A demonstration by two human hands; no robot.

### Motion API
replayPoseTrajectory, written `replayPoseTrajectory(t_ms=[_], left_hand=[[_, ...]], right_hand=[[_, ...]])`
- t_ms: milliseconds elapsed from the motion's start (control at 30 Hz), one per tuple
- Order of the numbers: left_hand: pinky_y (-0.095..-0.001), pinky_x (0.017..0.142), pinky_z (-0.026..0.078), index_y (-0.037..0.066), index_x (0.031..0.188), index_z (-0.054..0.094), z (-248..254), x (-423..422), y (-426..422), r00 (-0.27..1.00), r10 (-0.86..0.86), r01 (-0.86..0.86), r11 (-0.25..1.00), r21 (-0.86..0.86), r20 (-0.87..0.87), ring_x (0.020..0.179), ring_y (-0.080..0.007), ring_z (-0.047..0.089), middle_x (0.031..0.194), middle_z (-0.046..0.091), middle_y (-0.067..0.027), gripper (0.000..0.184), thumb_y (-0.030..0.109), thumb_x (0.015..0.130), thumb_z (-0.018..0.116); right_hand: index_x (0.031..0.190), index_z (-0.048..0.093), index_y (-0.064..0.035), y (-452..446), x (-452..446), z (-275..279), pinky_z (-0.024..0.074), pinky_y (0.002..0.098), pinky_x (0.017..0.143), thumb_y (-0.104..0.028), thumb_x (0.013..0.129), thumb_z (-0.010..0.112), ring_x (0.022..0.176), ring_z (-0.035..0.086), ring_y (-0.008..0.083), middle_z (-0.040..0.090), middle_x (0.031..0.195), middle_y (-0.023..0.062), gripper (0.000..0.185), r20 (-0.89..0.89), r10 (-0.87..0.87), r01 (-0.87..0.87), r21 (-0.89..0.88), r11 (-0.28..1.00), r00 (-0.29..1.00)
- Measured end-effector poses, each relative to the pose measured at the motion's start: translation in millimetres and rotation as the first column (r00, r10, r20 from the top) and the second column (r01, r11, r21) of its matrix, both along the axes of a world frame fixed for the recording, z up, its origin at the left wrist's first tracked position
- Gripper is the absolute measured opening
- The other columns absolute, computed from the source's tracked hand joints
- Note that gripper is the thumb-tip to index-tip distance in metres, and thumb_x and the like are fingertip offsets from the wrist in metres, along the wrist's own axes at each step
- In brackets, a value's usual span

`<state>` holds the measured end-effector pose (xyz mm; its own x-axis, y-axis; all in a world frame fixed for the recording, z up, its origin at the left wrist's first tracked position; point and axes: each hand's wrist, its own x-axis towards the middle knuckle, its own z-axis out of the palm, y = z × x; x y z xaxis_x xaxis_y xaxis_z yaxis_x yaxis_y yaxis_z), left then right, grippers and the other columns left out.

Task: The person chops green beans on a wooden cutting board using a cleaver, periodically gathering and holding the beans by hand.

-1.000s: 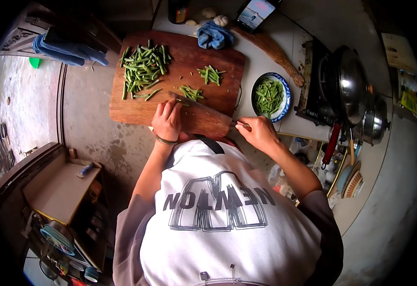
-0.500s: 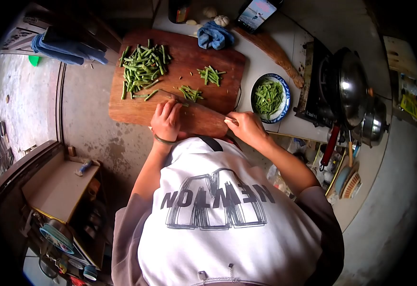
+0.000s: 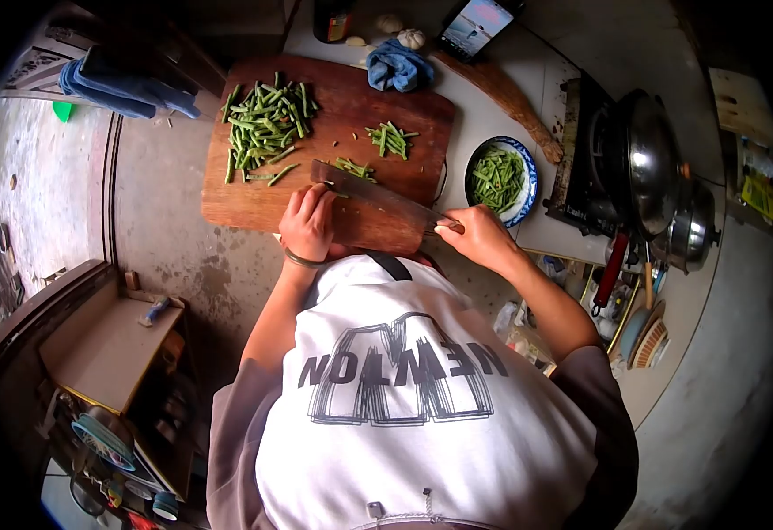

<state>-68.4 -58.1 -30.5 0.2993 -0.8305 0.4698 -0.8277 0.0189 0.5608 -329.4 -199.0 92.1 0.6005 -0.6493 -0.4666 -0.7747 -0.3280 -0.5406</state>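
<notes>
My right hand (image 3: 477, 234) is closed round the handle of a broad knife (image 3: 378, 196), whose blade lies slanted over the wooden chopping board (image 3: 254, 205). Against the blade's far end, my left hand (image 3: 308, 221) has its fingers bent together at the board's near edge; what they hold is hidden. Just beyond the blade is a small bunch of sliced beans (image 3: 351, 168), with another cut bunch (image 3: 392, 140) farther back. A large pile of green bean pieces (image 3: 267, 124) covers the board's back left. Sliced beans also fill a blue-rimmed bowl (image 3: 498, 180) right of the board.
A blue cloth (image 3: 397, 65) and garlic (image 3: 410, 38) lie behind the board, near a propped phone (image 3: 477, 26). A long brown piece of wood (image 3: 506, 99) points toward the stove (image 3: 581, 159). On the stove is a lidded pan (image 3: 653, 163) with a red handle.
The knife slid left and toward me, then back right and away, with my right hand moving along. My left hand has stayed nearly in place.
</notes>
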Motion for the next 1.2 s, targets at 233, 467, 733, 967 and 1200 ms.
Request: replayPoseTrajectory(t_ms=[233,467,733,967,1200], left_hand=[[-0.038,0.081,0.058,0.006,0.102,0.073,2.7,0.7,1.1,1.0,0.004,-0.004,1.0,0.02,-0.014,0.1,-0.0296,0.069,0.109,0.071,-0.0069,0.031,-0.007,0.074,0.07],[-0.0383,0.081,0.058,0.007,0.102,0.073,-0.5,0.9,1.4,1.0,-0.005,0.005,1.0,0.02,-0.022,0.101,-0.03,0.068,0.11,0.07,-0.007,0.033,-0.007,0.073,0.068],[-0.0383,0.082,0.058,0.007,0.101,0.073,-0.2,1.9,1.0,1.0,-0.005,0.006,1.0,0.014,-0.008,0.101,-0.03,0.069,0.109,0.071,-0.007,0.031,-0.007,0.074,0.069],[-0.0388,0.081,0.057,0.008,0.106,0.073,5.7,1.1,5.3,0.998,0.021,-0.017,0.998,0.058,-0.065,0.098,-0.0308,0.067,0.109,0.069,-0.0086,0.03,-0.004,0.079,0.071],[-0.0415,0.081,0.054,0.007,0.101,0.07,34.1,50.3,-4.8,0.977,0.212,-0.212,0.977,-0.012,-0.018,0.094,-0.0329,0.065,0.103,0.068,-0.0111,0.021,-0.004,0.084,0.072]], right_hand=[[0.089,0.074,-0.0007,-5.9,2.8,3.7,0.0555,0.045,0.065,-0.025,0.09,0.075,0.072,0.072,0.0395,0.072,0.078,0.0209,0.024,-0.036,-0.012,0.014,0.073,0.997,0.999],[0.088,0.073,-0.0008,-2.7,8.6,3.7,0.0554,0.0462,0.066,-0.026,0.09,0.075,0.074,0.071,0.0412,0.071,0.077,0.0215,0.026,-0.065,0.021,-0.02,0.016,1.0,0.998],[0.087,0.07,-0.0021,35.9,24.9,-28.3,0.0539,0.0527,0.067,-0.025,0.094,0.07,0.075,0.068,0.0465,0.069,0.078,0.0254,0.024,0.039,-0.039,0.042,-0.089,0.995,0.998],[0.083,0.068,0.0,34.6,7.1,-3.3,0.0524,0.0518,0.066,-0.024,0.093,0.07,0.073,0.068,0.0454,0.068,0.076,0.0242,0.026,0.081,-0.111,0.12,-0.12,0.986,0.991],[0.082,0.068,-0.0016,42.6,-10.7,-14.5,0.0518,0.0487,0.065,-0.026,0.09,0.072,0.07,0.068,0.0416,0.068,0.074,0.0213,0.026,0.016,-0.135,0.135,0.014,0.991,0.991]])
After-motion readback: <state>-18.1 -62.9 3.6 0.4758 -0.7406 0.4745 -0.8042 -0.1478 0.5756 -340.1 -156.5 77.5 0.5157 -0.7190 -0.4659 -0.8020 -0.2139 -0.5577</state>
